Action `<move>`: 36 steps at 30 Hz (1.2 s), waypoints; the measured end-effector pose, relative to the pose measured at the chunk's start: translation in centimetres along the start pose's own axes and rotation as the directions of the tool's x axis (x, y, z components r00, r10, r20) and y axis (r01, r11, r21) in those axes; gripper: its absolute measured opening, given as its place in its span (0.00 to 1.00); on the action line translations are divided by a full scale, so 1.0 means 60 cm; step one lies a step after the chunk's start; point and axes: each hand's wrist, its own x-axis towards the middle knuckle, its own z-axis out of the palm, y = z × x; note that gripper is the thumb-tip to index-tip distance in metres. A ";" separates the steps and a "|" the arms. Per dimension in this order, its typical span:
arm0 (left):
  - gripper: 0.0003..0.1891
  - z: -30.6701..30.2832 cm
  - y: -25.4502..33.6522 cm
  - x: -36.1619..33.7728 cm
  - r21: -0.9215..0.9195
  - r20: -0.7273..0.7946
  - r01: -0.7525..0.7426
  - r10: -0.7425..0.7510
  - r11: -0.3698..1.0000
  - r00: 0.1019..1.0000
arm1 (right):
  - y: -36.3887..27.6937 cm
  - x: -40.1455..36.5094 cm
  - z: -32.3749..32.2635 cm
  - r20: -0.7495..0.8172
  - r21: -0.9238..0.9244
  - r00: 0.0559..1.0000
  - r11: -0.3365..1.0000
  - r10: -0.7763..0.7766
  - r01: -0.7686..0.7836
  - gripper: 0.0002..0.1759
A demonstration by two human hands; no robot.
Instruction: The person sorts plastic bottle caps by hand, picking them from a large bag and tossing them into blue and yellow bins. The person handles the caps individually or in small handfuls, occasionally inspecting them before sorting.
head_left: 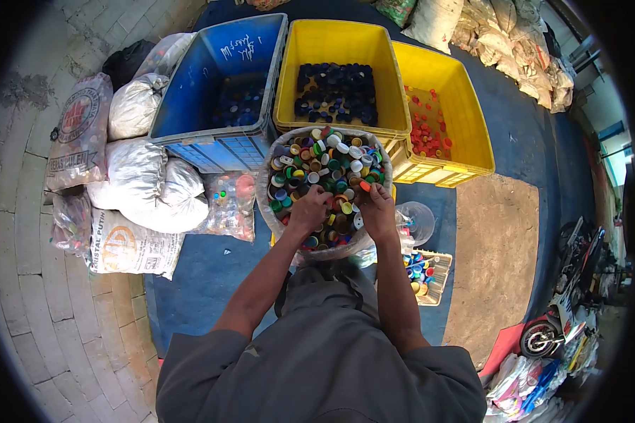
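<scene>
A round container (262, 187) full of mixed bottle caps (329, 163) stands in front of my body. My left hand (310, 209) reaches into the caps, its fingertips bent down among them; whether it grips one is hidden. My right hand (377, 210) is over the right side of the container, with an orange-red cap (365, 186) pinched at its fingertips. Beyond the container, dark blue caps (336, 88) lie in a yellow bin (341, 35), and red caps (430, 125) lie in a second yellow bin (466, 106).
At the left stand a blue bin (219, 67) and several filled sacks (144, 176). A clear round tub (416, 222) and a small crate (441, 278) of colourful caps are on the right. Farther right are a brown board (497, 247) and a motorcycle (543, 337).
</scene>
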 end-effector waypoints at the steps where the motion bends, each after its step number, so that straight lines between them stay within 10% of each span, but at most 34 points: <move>1: 0.09 0.002 -0.002 0.005 0.028 0.042 -0.028 0.027 0.999 0.999 | -0.005 -0.006 0.000 -0.023 0.102 1.000 0.995 0.011 -0.008 0.08; 9: 0.07 -0.009 -0.019 0.026 -0.048 -0.065 -0.044 0.041 0.998 0.997 | -0.038 -0.017 -0.016 0.017 0.413 0.985 0.896 0.174 -0.166 0.03; 12: 0.08 -0.030 -0.007 0.015 -0.403 -0.072 0.182 -0.230 0.897 0.971 | -0.029 -0.002 -0.012 -0.112 -0.014 0.980 0.986 0.164 -0.166 0.06; 15: 0.07 -0.046 -0.021 -0.003 -0.807 0.142 0.353 -0.425 0.473 0.894 | -0.012 -0.003 0.022 0.133 -0.910 0.976 0.370 -0.171 0.189 0.11; 17: 0.05 -0.047 -0.034 -0.016 -0.901 0.237 0.364 -0.435 0.235 0.869 | -0.006 -0.012 0.046 0.214 -0.968 0.971 -0.155 -0.109 0.196 0.11; 24: 0.06 -0.069 -0.040 -0.049 -0.811 0.462 0.323 -0.195 -0.487 0.865 | 0.048 0.006 0.047 0.399 -0.764 0.915 -0.528 0.067 0.372 0.13; 27: 0.07 -0.066 -0.041 -0.058 -0.764 0.519 0.349 -0.195 -0.543 0.832 | 0.060 0.015 0.044 0.343 -0.795 0.938 -0.519 0.044 0.315 0.12; 36: 0.10 -0.038 -0.001 -0.044 -0.834 0.543 0.533 -0.379 -0.143 0.749 | 0.028 0.009 0.034 0.498 -0.838 0.865 -0.293 -0.061 0.461 0.16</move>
